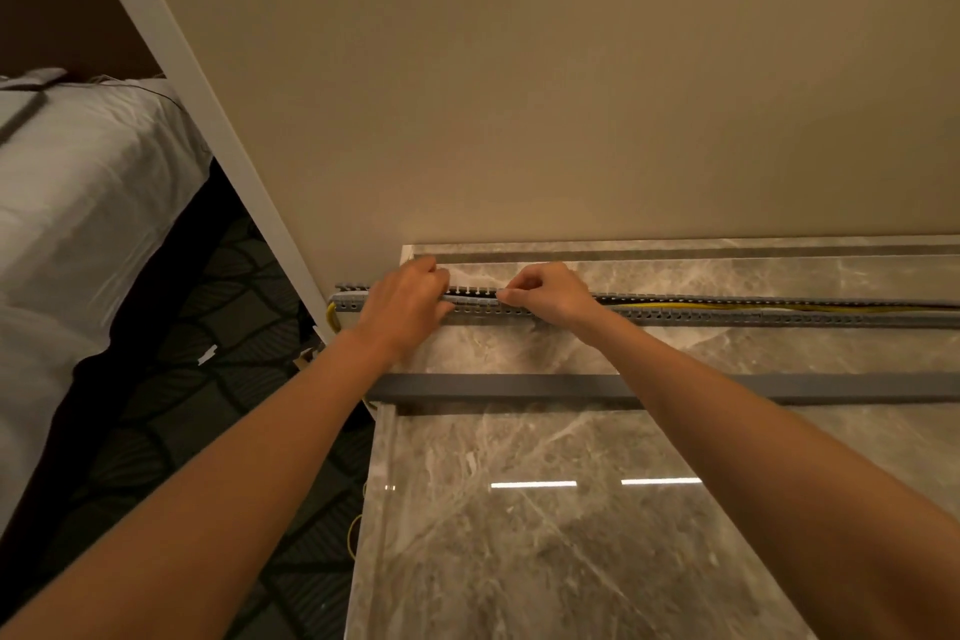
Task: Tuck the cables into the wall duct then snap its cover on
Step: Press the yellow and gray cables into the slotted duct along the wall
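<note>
A grey slotted duct (pixel 701 316) runs left to right along the marble surface near the wall, its top open. Yellow cable (pixel 727 306) and a dark cable lie inside its channel. A loop of yellow cable (pixel 331 316) sticks out of the duct's left end. My left hand (pixel 402 309) is over the duct near that left end, fingers curled down onto its slotted wall. My right hand (pixel 545 294) is a little to the right, fingertips pinching at the duct's top edge. The long grey cover (pixel 519 387) lies flat on the marble nearer to me, under both forearms.
The beige wall (pixel 519 94) rises just behind the duct. The marble top (pixel 519 535) has its left edge by the duct's end, with dark patterned carpet (pixel 208 431) below. A bed with white sheets (pixel 78 224) stands to the left. More yellow cable (pixel 355 535) hangs beside the marble's edge.
</note>
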{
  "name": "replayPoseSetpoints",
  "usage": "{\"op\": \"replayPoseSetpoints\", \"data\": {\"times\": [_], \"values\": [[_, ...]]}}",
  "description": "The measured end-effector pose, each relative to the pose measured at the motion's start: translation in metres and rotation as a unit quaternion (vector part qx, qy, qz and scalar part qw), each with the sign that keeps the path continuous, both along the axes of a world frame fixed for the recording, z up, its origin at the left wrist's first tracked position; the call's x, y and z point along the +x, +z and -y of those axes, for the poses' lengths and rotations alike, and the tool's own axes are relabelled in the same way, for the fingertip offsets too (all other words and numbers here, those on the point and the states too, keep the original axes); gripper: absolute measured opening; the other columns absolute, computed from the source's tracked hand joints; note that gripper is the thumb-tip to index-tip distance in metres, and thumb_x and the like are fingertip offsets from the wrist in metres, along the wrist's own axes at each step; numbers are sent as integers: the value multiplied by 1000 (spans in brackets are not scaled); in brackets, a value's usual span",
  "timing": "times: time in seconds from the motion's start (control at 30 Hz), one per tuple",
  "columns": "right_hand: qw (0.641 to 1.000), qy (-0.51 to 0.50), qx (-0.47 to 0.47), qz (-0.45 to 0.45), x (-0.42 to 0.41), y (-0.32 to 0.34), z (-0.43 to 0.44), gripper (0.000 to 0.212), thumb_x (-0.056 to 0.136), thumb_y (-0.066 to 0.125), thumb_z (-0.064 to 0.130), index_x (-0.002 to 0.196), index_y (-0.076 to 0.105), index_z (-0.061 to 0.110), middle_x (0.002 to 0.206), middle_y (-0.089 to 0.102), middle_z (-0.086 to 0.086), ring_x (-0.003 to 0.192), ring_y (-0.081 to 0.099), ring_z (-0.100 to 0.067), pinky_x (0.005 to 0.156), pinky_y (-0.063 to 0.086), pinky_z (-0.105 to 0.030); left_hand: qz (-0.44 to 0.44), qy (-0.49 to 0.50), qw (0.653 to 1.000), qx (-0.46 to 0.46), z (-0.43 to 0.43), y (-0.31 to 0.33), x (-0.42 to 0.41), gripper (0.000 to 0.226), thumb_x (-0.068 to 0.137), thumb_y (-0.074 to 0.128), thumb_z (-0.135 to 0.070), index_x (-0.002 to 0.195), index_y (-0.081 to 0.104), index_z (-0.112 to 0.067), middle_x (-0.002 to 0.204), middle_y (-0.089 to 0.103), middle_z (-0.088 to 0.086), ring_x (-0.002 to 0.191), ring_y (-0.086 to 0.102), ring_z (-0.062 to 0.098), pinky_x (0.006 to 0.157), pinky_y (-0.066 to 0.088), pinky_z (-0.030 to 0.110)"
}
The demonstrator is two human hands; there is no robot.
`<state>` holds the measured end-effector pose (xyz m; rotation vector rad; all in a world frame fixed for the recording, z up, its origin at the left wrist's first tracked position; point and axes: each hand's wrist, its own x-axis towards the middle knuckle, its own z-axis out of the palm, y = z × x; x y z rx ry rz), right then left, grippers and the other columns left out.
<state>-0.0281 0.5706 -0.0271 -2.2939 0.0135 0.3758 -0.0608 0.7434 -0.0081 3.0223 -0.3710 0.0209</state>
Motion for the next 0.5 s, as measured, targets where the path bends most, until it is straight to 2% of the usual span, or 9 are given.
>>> {"op": "replayPoseSetpoints", "data": {"times": [0.13, 0.27, 0.43, 0.5], "values": [[996, 53, -58, 49, -7, 1, -14, 30, 85, 66, 32, 111, 67, 16, 117, 69, -7, 113, 60, -24, 104, 42, -45, 5, 56, 997, 54, -27, 6, -7, 32, 92, 56, -31, 106, 64, -3, 110, 63, 14, 97, 60, 29, 82, 50, 39], [991, 72, -84, 74, -10, -2, -24, 34, 88, 64, 24, 121, 63, 17, 124, 66, -9, 118, 57, -27, 106, 40, -44, -17, 71, 996, 57, -28, 6, -10, 26, 94, 54, -25, 108, 61, -4, 111, 64, 15, 100, 61, 30, 81, 50, 38], [989, 91, -88, 78, -20, 0, -14, 40, 92, 58, 12, 132, 54, 9, 137, 56, -14, 128, 49, -29, 109, 36, -38, -56, 61, 987, 139, -15, 14, -4, 25, 95, 52, -15, 116, 56, -3, 121, 60, 16, 109, 60, 30, 89, 49, 37], [991, 67, -90, 75, -26, 4, 9, 41, 92, 56, 8, 133, 52, 7, 139, 53, -15, 130, 47, -29, 110, 35, -36, -58, 30, 984, 163, 6, 16, 1, 25, 95, 52, -10, 118, 57, -4, 122, 60, 16, 111, 59, 30, 91, 49, 36]]}}
